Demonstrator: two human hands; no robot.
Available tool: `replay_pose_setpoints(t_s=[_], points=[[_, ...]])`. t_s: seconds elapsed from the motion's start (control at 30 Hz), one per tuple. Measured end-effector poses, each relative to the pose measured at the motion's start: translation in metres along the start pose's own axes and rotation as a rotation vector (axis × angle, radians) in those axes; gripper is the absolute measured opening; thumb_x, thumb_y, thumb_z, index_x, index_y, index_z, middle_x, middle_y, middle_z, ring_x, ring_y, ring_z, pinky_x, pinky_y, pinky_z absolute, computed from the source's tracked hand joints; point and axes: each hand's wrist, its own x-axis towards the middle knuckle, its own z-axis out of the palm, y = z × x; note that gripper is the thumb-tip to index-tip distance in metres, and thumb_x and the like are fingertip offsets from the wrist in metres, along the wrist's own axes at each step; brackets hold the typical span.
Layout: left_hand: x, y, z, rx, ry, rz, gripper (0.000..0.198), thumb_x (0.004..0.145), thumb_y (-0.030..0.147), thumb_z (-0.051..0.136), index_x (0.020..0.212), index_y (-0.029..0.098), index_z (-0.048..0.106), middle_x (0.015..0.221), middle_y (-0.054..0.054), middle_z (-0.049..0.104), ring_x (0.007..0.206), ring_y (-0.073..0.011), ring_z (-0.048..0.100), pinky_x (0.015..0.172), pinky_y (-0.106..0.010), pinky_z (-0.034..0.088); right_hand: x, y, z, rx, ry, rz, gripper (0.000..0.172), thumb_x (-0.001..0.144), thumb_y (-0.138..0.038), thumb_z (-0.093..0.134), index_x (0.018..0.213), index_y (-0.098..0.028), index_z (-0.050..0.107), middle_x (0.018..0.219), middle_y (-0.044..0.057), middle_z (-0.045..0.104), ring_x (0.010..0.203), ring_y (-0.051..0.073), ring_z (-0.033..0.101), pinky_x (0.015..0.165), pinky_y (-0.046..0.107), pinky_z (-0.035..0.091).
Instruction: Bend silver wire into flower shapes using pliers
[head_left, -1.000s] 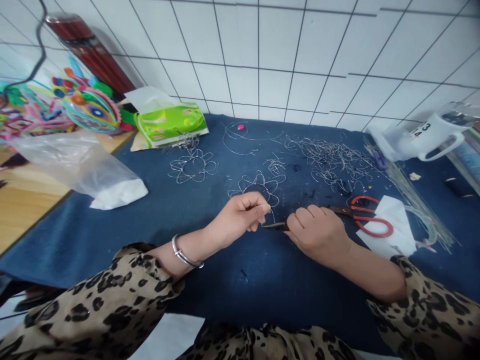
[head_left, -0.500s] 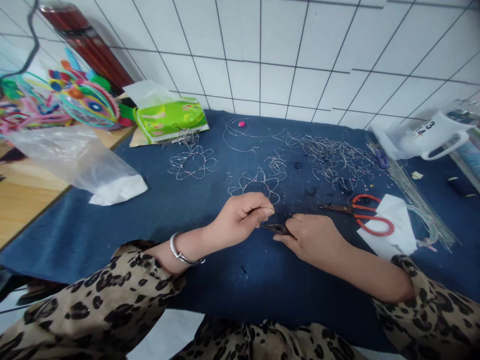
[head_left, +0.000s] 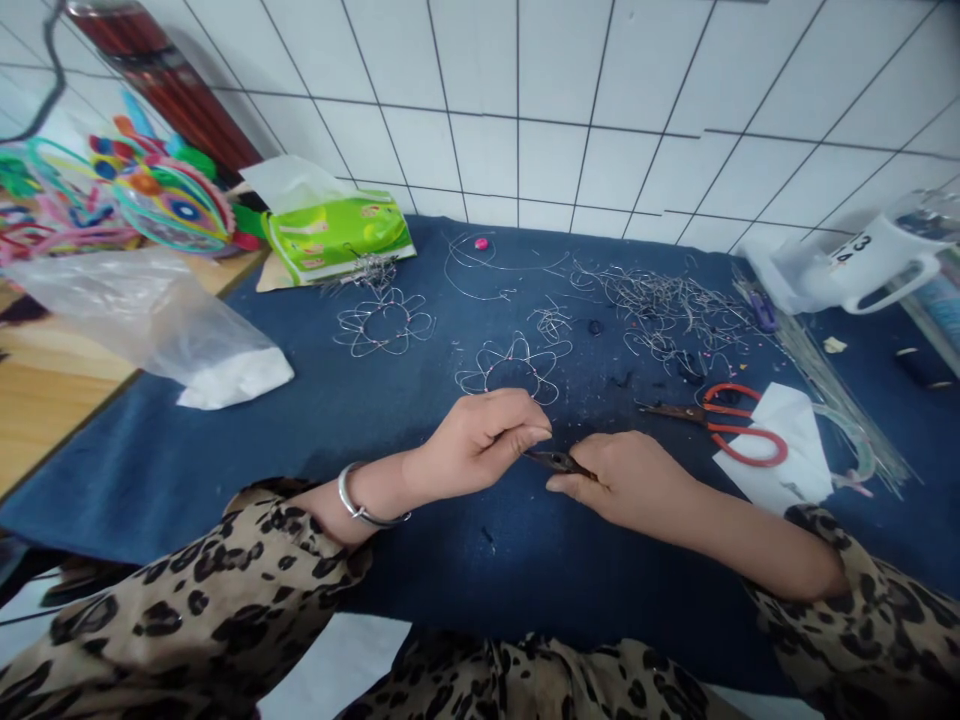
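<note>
My right hand (head_left: 630, 480) is closed around a pair of dark pliers (head_left: 559, 461), whose jaws point left toward my other hand. Thumb and fingers of my left hand (head_left: 487, 440) are pinched together at the tips of the pliers; what they hold is too small to make out. Just beyond the left hand lies a flower-shaped wire frame (head_left: 491, 358) with looped petals, its near side hidden by that hand. A second wire flower (head_left: 385, 322) rests farther left on the blue cloth (head_left: 315, 410).
Orange-handled scissors (head_left: 742, 425) lie on white paper (head_left: 799, 440) to the right. Behind them spreads a heap of wire scraps (head_left: 675, 300), beside straight wires (head_left: 840, 390) and a white mug (head_left: 870, 265). At left are a green tissue pack (head_left: 337, 235) and a plastic bag (head_left: 150, 310).
My right hand and the pliers have shifted slightly right and down, the jaws still close to the left fingertips. The left hand stays nearly in place, still pinched.
</note>
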Motion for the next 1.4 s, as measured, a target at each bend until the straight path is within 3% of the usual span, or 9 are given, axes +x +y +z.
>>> replay_pose_setpoints(t_s=[0.17,0.33,0.43,0.57,0.7,0.9,1.17,1.4], points=[[0.002,-0.004,-0.004,-0.021,0.050,-0.150,0.012,0.087,0.018,0.050,0.082,0.014,0.060,0.070,-0.001,0.056,0.064,-0.0091,0.053,0.062,-0.022,0.044,-0.005,0.004,-0.006,-0.086,0.082,0.013,0.039,0.089,-0.050,0.039,0.077,-0.018,0.058,0.077,0.004,0.061,0.074,0.018,0.058,0.062,0.027,0.035],[0.002,-0.011,-0.007,-0.101,0.065,-0.274,0.014,0.089,0.022,0.049,0.084,0.014,0.060,0.072,-0.001,0.055,0.058,-0.0070,0.050,0.058,-0.020,0.044,-0.008,0.019,-0.020,-0.056,0.112,0.041,0.039,0.088,-0.049,0.040,0.073,-0.018,0.056,0.074,0.004,0.059,0.070,0.016,0.056,0.060,0.026,0.034],[0.003,-0.010,-0.005,-0.100,0.051,-0.270,0.014,0.088,0.022,0.050,0.083,0.015,0.061,0.070,0.000,0.055,0.060,-0.0079,0.052,0.059,-0.021,0.045,-0.005,0.024,-0.024,0.081,0.171,0.090,0.040,0.087,-0.050,0.042,0.068,-0.017,0.054,0.071,0.002,0.056,0.066,0.014,0.053,0.059,0.025,0.033],[0.003,-0.002,0.002,-0.099,0.009,-0.272,0.012,0.087,0.022,0.051,0.084,0.015,0.061,0.070,0.000,0.057,0.062,-0.0084,0.053,0.060,-0.020,0.045,0.000,0.016,-0.019,0.439,0.253,0.108,0.034,0.085,-0.045,0.048,0.067,-0.017,0.052,0.065,-0.002,0.050,0.062,0.011,0.048,0.058,0.023,0.033],[0.000,0.006,0.012,-0.168,-0.018,-0.343,0.006,0.086,0.022,0.052,0.087,0.016,0.055,0.071,0.000,0.057,0.060,-0.0080,0.054,0.056,-0.019,0.044,0.002,0.002,-0.011,0.738,0.209,0.098,0.017,0.080,-0.035,0.055,0.077,-0.018,0.055,0.065,-0.004,0.049,0.060,0.009,0.045,0.056,0.021,0.033],[-0.004,0.014,0.017,-0.368,-0.044,-0.387,0.010,0.089,0.021,0.048,0.082,0.015,0.051,0.068,0.002,0.053,0.055,-0.0066,0.052,0.054,-0.019,0.044,0.001,0.000,-0.010,0.867,0.176,0.121,0.017,0.078,-0.030,0.055,0.069,-0.017,0.048,0.060,-0.006,0.039,0.057,0.008,0.037,0.054,0.020,0.029],[-0.008,0.017,0.017,-0.220,-0.007,-0.327,0.009,0.086,0.016,0.049,0.084,0.016,0.057,0.069,-0.001,0.056,0.062,-0.0097,0.053,0.060,-0.023,0.044,0.003,0.000,-0.013,0.986,0.097,0.142,0.021,0.084,-0.036,0.050,0.076,-0.017,0.051,0.062,-0.005,0.036,0.058,0.008,0.034,0.053,0.020,0.029],[-0.005,0.016,0.014,-0.225,0.039,-0.317,0.011,0.082,0.009,0.051,0.088,0.017,0.055,0.079,-0.001,0.062,0.070,-0.0106,0.058,0.064,-0.022,0.048,0.006,-0.005,-0.017,0.996,0.122,0.199,0.018,0.083,-0.031,0.050,0.072,-0.017,0.048,0.061,-0.006,0.037,0.057,0.008,0.035,0.053,0.021,0.029]])
